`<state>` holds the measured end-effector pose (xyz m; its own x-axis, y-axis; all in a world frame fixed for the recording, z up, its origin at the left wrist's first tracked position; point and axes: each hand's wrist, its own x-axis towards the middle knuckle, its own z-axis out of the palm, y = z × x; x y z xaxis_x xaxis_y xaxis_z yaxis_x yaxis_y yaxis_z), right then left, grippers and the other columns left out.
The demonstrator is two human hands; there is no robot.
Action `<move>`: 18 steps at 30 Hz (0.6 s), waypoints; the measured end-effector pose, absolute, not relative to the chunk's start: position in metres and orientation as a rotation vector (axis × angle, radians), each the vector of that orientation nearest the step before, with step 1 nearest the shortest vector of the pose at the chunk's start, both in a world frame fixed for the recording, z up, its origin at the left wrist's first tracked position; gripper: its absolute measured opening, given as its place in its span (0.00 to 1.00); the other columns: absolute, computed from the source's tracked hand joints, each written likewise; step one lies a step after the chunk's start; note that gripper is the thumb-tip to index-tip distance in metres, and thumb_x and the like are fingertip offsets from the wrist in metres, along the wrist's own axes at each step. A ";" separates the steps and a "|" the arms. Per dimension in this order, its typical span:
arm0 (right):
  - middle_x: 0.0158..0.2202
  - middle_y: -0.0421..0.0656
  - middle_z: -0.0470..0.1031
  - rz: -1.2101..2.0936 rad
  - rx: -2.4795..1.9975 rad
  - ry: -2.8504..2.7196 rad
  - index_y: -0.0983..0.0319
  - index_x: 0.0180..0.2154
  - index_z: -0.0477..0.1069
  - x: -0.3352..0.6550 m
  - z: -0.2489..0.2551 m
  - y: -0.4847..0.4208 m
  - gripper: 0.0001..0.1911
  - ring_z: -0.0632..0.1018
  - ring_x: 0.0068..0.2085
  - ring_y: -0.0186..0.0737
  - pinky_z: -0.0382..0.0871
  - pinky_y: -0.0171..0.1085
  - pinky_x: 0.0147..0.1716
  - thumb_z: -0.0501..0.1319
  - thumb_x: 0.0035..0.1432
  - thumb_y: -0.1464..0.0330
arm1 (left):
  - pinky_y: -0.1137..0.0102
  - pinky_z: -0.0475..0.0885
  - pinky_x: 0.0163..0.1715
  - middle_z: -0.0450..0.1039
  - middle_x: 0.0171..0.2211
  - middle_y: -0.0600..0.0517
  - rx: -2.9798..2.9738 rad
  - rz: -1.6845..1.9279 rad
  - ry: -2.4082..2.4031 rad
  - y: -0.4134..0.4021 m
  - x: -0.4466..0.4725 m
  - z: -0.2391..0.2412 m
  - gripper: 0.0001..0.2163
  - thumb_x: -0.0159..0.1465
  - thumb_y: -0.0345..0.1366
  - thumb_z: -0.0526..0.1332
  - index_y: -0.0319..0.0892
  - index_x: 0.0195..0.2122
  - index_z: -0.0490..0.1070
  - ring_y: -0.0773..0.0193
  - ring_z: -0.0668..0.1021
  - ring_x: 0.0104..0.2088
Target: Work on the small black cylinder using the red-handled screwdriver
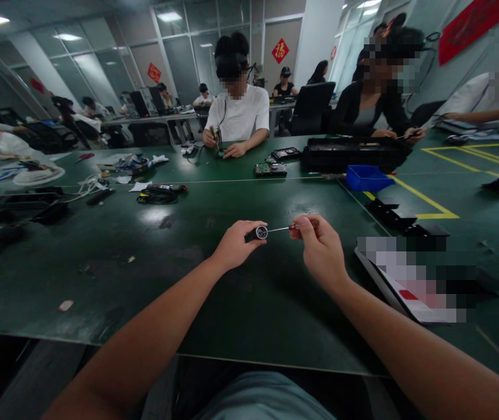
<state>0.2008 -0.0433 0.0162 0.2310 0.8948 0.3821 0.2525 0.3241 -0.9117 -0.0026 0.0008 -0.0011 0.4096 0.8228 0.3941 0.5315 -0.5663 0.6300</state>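
My left hand [236, 244] is closed around a small round metal part [261, 232], held above the green table [153, 274]. My right hand [317, 245] pinches the reddish handle of a thin screwdriver [290, 227]. Its shaft points left and its tip meets the round part. Both hands hover over the middle of the table, a little in front of me.
A blue bin [366, 177] and a long black case [354, 153] lie beyond my right hand. Black parts [395, 216] and a blurred flat object [411, 280] sit at right. Cables [158, 193] and clutter lie at left. Other people work at the far side.
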 end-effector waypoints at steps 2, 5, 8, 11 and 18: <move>0.31 0.42 0.78 0.645 -1.204 -1.272 0.59 0.38 0.72 0.201 0.016 -0.042 0.16 0.78 0.33 0.41 0.72 0.43 0.37 0.57 0.67 0.54 | 0.58 0.68 0.57 0.78 0.51 0.49 2.267 0.976 1.157 0.001 -0.003 -0.001 0.17 0.62 0.34 0.69 0.46 0.53 0.76 0.55 0.76 0.53; 0.30 0.42 0.78 0.647 -1.212 -1.281 0.59 0.38 0.72 0.202 0.017 -0.042 0.16 0.78 0.32 0.41 0.71 0.42 0.37 0.57 0.67 0.54 | 0.57 0.68 0.57 0.78 0.51 0.49 2.275 0.972 1.148 0.001 -0.002 -0.001 0.17 0.63 0.34 0.69 0.46 0.53 0.76 0.55 0.76 0.53; 0.28 0.41 0.78 0.540 -1.276 -1.381 0.59 0.36 0.74 0.203 0.021 -0.045 0.18 0.77 0.30 0.40 0.68 0.40 0.33 0.58 0.66 0.53 | 0.57 0.68 0.57 0.78 0.51 0.49 2.270 0.956 1.156 0.000 -0.002 0.000 0.16 0.63 0.34 0.68 0.47 0.53 0.76 0.55 0.76 0.54; 0.22 0.39 0.76 0.428 -1.352 -1.456 0.58 0.29 0.74 0.204 0.025 -0.048 0.20 0.73 0.23 0.37 0.63 0.38 0.26 0.61 0.63 0.50 | 0.56 0.68 0.57 0.78 0.51 0.49 2.260 0.957 1.162 0.000 -0.002 0.001 0.16 0.63 0.34 0.68 0.47 0.53 0.75 0.55 0.76 0.54; 0.23 0.40 0.78 0.425 -1.304 -1.512 0.58 0.32 0.76 0.202 0.026 -0.050 0.16 0.76 0.24 0.39 0.66 0.38 0.28 0.62 0.62 0.53 | 0.58 0.69 0.56 0.78 0.51 0.49 2.261 0.972 1.135 0.001 -0.003 -0.001 0.17 0.63 0.34 0.69 0.46 0.53 0.75 0.56 0.77 0.53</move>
<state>0.2021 -0.0504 0.0257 0.1399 0.8734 0.4665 0.5018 0.3436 -0.7938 -0.0028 0.0008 -0.0014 0.4199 0.8167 0.3958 0.5168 -0.5737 0.6355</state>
